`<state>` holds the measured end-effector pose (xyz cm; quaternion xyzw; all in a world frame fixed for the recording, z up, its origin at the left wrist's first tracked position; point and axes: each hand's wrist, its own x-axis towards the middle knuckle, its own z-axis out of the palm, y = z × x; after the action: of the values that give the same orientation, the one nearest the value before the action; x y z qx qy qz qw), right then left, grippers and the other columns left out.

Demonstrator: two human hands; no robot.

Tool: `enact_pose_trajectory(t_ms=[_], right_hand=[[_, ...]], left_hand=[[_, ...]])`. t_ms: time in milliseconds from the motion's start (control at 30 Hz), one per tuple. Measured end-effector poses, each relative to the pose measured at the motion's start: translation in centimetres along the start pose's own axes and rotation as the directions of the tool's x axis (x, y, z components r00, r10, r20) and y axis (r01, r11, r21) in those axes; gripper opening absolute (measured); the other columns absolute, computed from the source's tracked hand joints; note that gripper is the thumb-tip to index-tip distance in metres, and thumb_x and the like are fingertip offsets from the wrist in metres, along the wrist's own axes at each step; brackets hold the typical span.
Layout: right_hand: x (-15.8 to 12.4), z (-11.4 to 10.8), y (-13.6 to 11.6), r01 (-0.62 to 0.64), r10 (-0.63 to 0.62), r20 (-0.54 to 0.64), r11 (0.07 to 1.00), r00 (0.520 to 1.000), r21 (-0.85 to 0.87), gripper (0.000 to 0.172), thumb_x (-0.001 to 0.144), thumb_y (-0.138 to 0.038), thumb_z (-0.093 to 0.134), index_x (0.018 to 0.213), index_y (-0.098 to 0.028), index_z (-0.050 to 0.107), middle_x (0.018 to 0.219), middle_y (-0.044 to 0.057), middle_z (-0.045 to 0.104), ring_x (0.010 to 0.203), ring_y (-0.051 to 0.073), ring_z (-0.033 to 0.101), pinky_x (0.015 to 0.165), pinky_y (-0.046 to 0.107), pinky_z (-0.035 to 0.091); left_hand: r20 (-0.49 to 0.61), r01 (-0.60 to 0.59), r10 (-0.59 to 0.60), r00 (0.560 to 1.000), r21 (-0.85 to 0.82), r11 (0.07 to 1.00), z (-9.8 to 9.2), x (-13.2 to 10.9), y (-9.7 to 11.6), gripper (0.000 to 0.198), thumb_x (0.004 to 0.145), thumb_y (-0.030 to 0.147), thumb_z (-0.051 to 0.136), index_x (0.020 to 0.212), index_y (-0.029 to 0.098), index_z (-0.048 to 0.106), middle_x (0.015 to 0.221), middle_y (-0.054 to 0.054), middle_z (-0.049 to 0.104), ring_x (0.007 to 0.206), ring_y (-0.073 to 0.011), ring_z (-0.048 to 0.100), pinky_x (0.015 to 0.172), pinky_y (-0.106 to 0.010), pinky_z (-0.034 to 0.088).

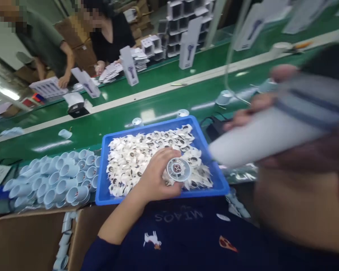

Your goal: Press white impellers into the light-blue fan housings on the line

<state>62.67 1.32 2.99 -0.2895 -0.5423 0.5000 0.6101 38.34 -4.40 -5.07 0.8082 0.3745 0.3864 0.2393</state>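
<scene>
My left hand [159,175] is closed around a light-blue round housing [178,169], its open end turned up toward me so that a motor-like core with small screws shows inside. Below it lies a blue tray [100,177] heaped with small white finned parts [130,154], several with dark round centres. Close to the camera at the right, my right hand [305,150] is wrapped round a thick white tapered tool [251,139] with dark bands. Motion smears the tool, and its narrow end points left over the tray's right edge, apart from the housing.
Many light-blue housings [53,177] are piled left of the tray. Cardboard boxes [22,241] stand in front. Loose housings [223,98] lie on the green conveyor [158,99]. Across it are two people [113,37] and white printed boxes [190,45]. A hose [230,56] hangs down.
</scene>
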Motion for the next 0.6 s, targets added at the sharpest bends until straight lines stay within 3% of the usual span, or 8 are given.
enact_pose_trajectory(t_ms=[67, 133, 300, 467, 600], right_hand=[[0.6, 2.1, -0.6, -0.064, 0.061, 0.022, 0.933, 0.998, 0.353, 0.067, 0.055, -0.062, 0.09, 0.104, -0.024, 0.064, 0.082, -0.001, 0.059, 0.067, 0.018, 0.061, 0.058, 0.032, 0.058], [1.2, 4.0, -0.9, -0.153, 0.138, 0.066, 0.874, 0.988, 0.462, 0.063, 0.052, -0.046, 0.093, 0.099, -0.021, 0.061, 0.079, -0.002, 0.06, 0.064, 0.019, 0.061, 0.055, 0.032, 0.058], [0.8, 5.5, -0.1, -0.152, 0.105, 0.135, 0.9, 0.985, 0.409, 0.057, 0.058, -0.047, 0.093, 0.1, -0.023, 0.061, 0.08, 0.001, 0.063, 0.069, 0.021, 0.063, 0.057, 0.032, 0.056], [-0.4, 5.2, 0.9, -0.11, 0.039, 0.198, 0.925, 0.979, 0.363, 0.038, 0.069, -0.047, 0.089, 0.082, -0.019, 0.066, 0.082, 0.003, 0.063, 0.074, 0.021, 0.062, 0.065, 0.033, 0.054], [-0.7, 5.3, 0.8, -0.072, -0.003, 0.205, 0.931, 0.979, 0.358, 0.033, 0.076, -0.047, 0.083, 0.085, -0.02, 0.067, 0.083, 0.003, 0.062, 0.074, 0.021, 0.061, 0.063, 0.034, 0.054]], left_hand=[[0.038, -0.016, 0.017, 0.999, -0.048, 0.999, 1.3, 0.7, 0.7, 0.067, 0.073, 0.023, 0.061, 0.137, 0.025, 0.044, 0.134, -0.011, 0.059, 0.127, -0.0305, 0.056, 0.109, -0.048, 0.044], [0.039, 0.036, -0.035, 0.999, -0.033, 0.999, 1.6, 1.0, 1.2, 0.07, 0.074, 0.026, 0.065, 0.14, 0.024, 0.041, 0.134, -0.012, 0.059, 0.122, -0.0302, 0.059, 0.104, -0.045, 0.048], [0.039, 0.155, -0.156, 0.987, 0.036, 0.987, 1.1, 0.9, 2.4, 0.054, 0.073, 0.05, 0.079, 0.115, 0.023, 0.059, 0.109, -0.008, 0.068, 0.098, -0.0278, 0.065, 0.087, -0.042, 0.053], [0.035, 0.15, -0.15, 0.988, 0.014, 0.989, 1.0, 1.1, 3.0, 0.04, 0.074, 0.05, 0.077, 0.099, 0.022, 0.063, 0.095, -0.005, 0.069, 0.085, -0.024, 0.064, 0.077, -0.038, 0.053], [0.051, 0.158, -0.158, 0.986, 0.002, 0.987, 1.1, 1.1, 3.0, 0.037, 0.076, 0.053, 0.075, 0.093, 0.021, 0.063, 0.09, -0.005, 0.067, 0.082, -0.0235, 0.063, 0.072, -0.036, 0.051]])
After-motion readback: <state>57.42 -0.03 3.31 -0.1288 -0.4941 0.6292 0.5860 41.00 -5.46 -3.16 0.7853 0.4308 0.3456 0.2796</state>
